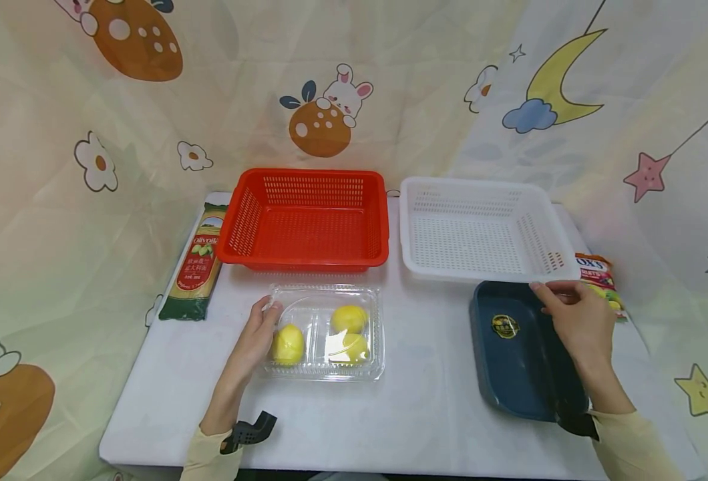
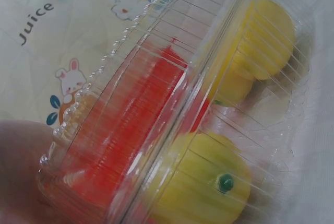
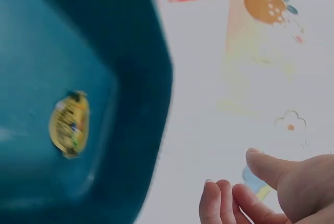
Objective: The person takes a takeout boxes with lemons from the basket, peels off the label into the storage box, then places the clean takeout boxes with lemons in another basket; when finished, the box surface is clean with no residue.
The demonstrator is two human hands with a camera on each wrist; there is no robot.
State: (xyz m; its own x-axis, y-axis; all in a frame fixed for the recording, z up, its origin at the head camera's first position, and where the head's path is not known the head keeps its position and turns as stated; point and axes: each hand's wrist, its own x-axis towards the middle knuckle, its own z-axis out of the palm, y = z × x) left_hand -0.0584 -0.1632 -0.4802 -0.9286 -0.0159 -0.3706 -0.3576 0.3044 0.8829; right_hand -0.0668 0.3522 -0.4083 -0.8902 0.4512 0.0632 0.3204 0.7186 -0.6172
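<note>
My left hand [image 1: 260, 327] grips the upper left corner of a clear plastic clamshell box [image 1: 314, 314], thumb over its edge. Several lemons show through the plastic: one lemon [image 1: 288, 344] at the left, others at the right [image 1: 349, 319]. In the left wrist view the ribbed box [image 2: 172, 104] fills much of the frame, and only part of the hand shows at its edge. On the right, a dark blue rectangular dish [image 1: 510, 367] bears a round gold sticker [image 1: 505, 327]. Over its far right corner is my right hand [image 1: 582, 321], thumb and fingers apart with nothing between them.
A red slotted basket [image 1: 302, 264] and a white slotted basket [image 1: 486, 274] stand side by side at the back. A pasta bag [image 1: 194, 267] lies at the left edge, a colourful packet [image 1: 600, 280] at the right. A printed curtain [image 1: 414, 87] encloses the table.
</note>
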